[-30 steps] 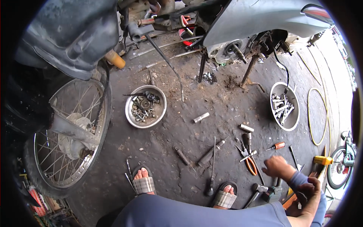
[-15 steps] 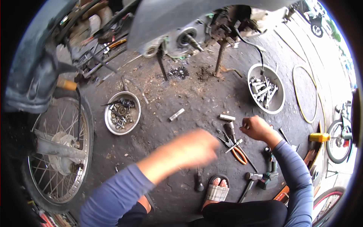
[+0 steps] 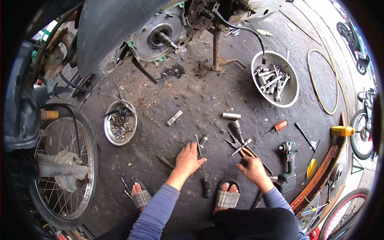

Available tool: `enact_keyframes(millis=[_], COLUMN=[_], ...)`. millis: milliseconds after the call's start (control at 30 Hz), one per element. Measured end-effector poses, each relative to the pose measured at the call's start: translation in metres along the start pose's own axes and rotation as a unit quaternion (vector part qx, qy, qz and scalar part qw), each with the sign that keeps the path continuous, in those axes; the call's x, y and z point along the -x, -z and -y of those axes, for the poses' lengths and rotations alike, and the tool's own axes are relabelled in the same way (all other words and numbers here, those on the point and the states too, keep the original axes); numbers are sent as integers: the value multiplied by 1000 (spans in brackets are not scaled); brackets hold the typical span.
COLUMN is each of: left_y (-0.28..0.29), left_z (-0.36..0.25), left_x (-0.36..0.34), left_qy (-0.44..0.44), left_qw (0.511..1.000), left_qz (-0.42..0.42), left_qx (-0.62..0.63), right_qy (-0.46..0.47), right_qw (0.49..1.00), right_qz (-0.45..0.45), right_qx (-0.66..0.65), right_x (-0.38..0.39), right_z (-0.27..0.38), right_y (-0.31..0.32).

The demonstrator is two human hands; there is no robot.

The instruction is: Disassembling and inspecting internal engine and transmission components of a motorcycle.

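My left hand (image 3: 188,160) is low over the floor, thumb spread away from its fingers, beside a thin metal rod with a dark rounded end (image 3: 204,172). Just beyond its fingers lies a small metal bit-like piece (image 3: 204,139). My right hand (image 3: 253,171) is curled near the pliers with orange handles (image 3: 248,151); whatever its fingers hold, if anything, is hidden. A T-shaped metal tool (image 3: 241,147) rests across the pliers. Above them are a large dark socket (image 3: 236,129) and a shiny cylindrical socket (image 3: 232,116). Another long socket (image 3: 175,118) lies farther left.
A bowl of wrenches and sockets (image 3: 296,82) stands at right, a bowl of small parts (image 3: 106,130) at left. An engine with a bare shaft (image 3: 164,38) is ahead. A spoked wheel (image 3: 90,160), cordless impact driver (image 3: 289,160) and orange-handled screwdriver (image 3: 280,126) flank me.
My left hand has dropped toward the rod near my feet. My right hand has come back down and left, uncovering the screwdriver. The whole view has shifted.
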State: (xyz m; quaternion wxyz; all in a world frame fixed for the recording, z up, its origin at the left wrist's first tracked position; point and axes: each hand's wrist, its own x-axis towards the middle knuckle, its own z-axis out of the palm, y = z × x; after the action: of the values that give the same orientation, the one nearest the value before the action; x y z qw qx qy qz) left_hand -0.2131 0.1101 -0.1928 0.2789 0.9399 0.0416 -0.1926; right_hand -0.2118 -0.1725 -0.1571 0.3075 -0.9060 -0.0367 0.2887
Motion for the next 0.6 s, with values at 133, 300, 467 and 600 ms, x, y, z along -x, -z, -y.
enact_keyframes(millis=[133,300,467,600], left_y=[7,14,10,77], left_z=[-14,-25,-3,-62], left_x=[-13,-14,-3,-28], left_qy=[18,53,158,163], left_qw=[995,975,767,585], left_qz=[95,216,127,40], left_qx=[-33,5,609,793], right_qy=[56,27,-89,-281], right_qw=[990,994,994,927], right_qz=[115,91,-56,85], right_qx=[66,45,-18,235], right_x=[-6,-2,14,81], right_z=[55,35,3,-75], right_y=[-56,-89,-18,27])
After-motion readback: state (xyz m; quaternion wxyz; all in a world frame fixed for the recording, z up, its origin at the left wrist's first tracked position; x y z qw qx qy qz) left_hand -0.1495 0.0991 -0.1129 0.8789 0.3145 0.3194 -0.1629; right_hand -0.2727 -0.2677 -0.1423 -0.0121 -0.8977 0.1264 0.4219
